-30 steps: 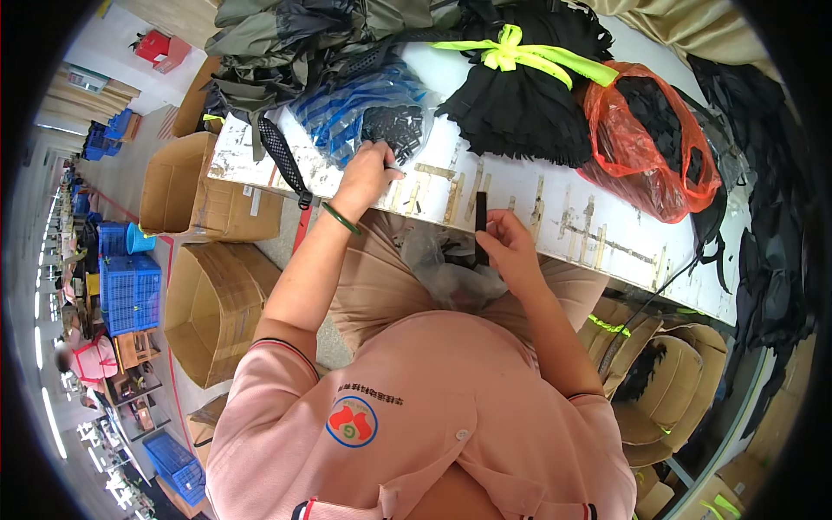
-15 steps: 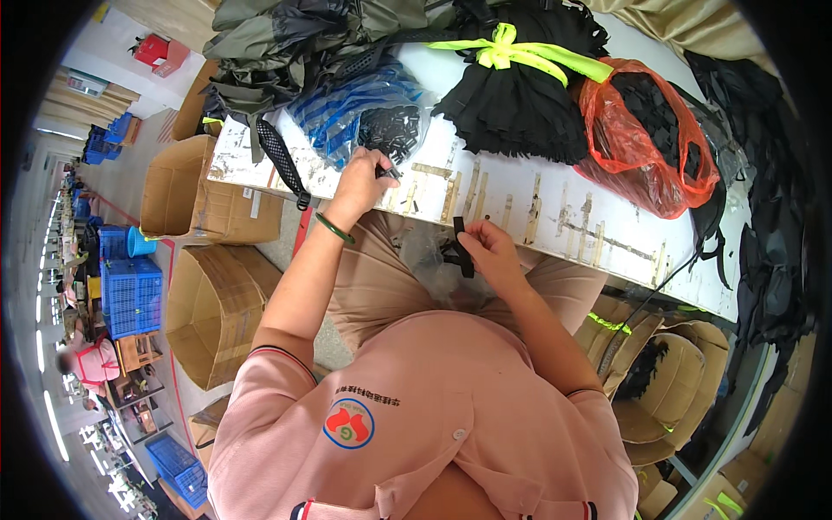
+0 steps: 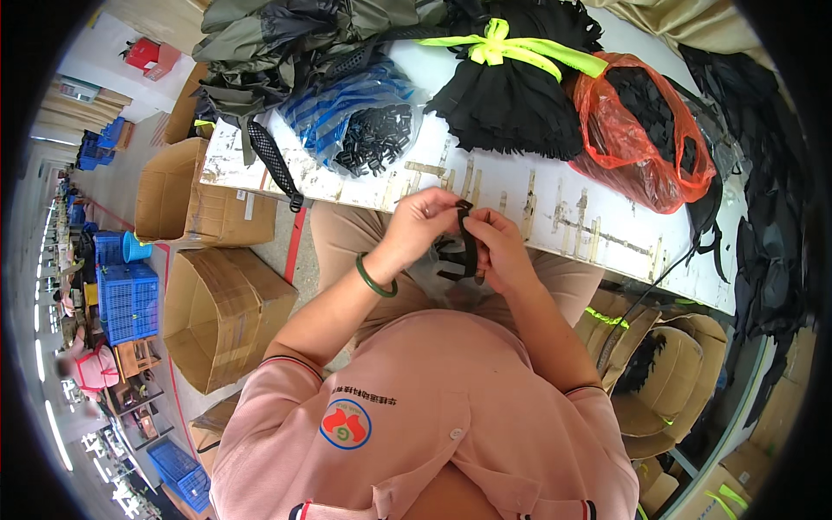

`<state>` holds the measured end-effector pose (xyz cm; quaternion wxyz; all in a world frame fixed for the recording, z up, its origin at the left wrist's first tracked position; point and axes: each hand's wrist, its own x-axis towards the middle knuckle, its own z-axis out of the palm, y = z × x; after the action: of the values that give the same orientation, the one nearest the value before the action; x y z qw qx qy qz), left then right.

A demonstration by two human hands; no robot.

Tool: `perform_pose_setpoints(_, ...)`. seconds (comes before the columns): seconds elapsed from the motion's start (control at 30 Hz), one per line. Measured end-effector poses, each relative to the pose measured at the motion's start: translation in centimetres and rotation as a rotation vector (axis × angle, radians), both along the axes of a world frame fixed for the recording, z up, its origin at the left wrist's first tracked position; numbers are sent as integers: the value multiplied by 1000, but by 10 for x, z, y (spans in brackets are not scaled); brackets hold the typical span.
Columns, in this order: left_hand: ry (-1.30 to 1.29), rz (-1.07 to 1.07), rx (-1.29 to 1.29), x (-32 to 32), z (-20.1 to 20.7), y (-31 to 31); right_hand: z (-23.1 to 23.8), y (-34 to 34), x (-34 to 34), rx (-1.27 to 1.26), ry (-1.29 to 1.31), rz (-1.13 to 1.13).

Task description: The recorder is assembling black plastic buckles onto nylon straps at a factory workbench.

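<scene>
Over my lap, just off the near edge of the white table (image 3: 373, 196), both hands meet at a black webbing strap (image 3: 469, 247). My left hand (image 3: 419, 227) is closed, pinching a small black plastic buckle (image 3: 464, 206) at the strap's upper end. The buckle's exact shape is hard to make out, partly covered by fingertips. My right hand (image 3: 503, 249) grips the strap between thumb and fingers, its lower part hanging in a loop. Beyond my left hand lies an open clear and blue-striped plastic bag (image 3: 314, 117) with many small black plastic buckles (image 3: 374, 139) inside.
A bundle of black straps (image 3: 507, 108) tied with a neon-yellow ribbon (image 3: 496, 48) lies mid-table, beside a red plastic bag (image 3: 598, 130) of black pieces. Dark backpacks (image 3: 269, 52) are piled far left. Cardboard boxes (image 3: 221, 325) stand left and right (image 3: 672, 381) of me.
My left hand has come from the buckle bag toward the right, bringing a small black buckle to the strap. My right hand stays near the same place with the strap.
</scene>
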<state>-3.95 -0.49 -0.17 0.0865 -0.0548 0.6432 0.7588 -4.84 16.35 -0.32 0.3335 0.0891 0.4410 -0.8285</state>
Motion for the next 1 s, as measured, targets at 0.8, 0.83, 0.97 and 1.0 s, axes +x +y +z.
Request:
perform_pose_setpoints(0.8, 303, -79, -394, 11, 6, 4, 8, 11, 8, 0, 94, -118)
perform_pose_setpoints(0.83, 114, -121, -306, 10, 5, 1, 6, 13, 9, 120, 211, -111)
perform_pose_setpoints(0.97, -382, -119, 581, 9, 10, -8, 5, 8, 16, 275, 661, -136)
perform_pose_setpoints(1.0, -362, -100, 503, 9, 11, -4, 10, 11, 17, 440, 844, -116)
